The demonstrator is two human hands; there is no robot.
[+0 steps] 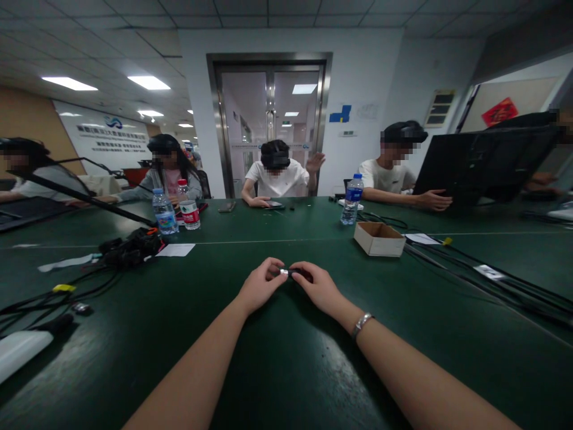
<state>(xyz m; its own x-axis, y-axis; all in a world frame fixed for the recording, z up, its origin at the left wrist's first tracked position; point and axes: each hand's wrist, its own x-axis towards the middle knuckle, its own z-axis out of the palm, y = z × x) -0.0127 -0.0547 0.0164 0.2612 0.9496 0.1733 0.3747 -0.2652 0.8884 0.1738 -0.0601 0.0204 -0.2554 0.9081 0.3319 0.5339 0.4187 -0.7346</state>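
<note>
Between my two hands is a small silver-and-black stick-shaped piece (285,272), too small to name for certain. My left hand (262,285) pinches its silver end with thumb and fingers. From the other side, my right hand (319,288) closes its fingertips on the dark end. Both hands are just above the green table (286,346), and I cannot tell whether they rest on it. A metal bracelet (362,325) circles my right wrist.
An open cardboard box (379,240) and a water bottle (352,200) stand ahead to the right, near black cables (465,269). Leftward are two bottles (178,209), a white paper (176,250) and a black device (129,248). Several people sit around the table.
</note>
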